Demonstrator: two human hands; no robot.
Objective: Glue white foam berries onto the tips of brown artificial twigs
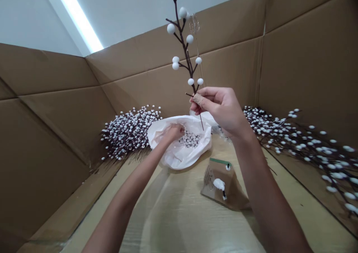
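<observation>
My right hand (216, 105) pinches the lower stem of an artificial berry branch (185, 46) and holds it upright above the table. The branch is dark brown with white round berries on short twigs; one side twig near my fingers is bare. A tan wrap covers my right thumb. My left hand (176, 131) reaches into a white plastic bag (181, 163), its fingers curled at a heap of loose white berries (191, 139). Whether it grips a berry is hidden.
Piles of white-berried branches lie at the left (130, 131) and right (282, 133). On the table (156, 215) sits a folded cardboard piece (233, 187) bearing a white blob and small dark-tipped bits. Cardboard walls (229, 66) surround the table.
</observation>
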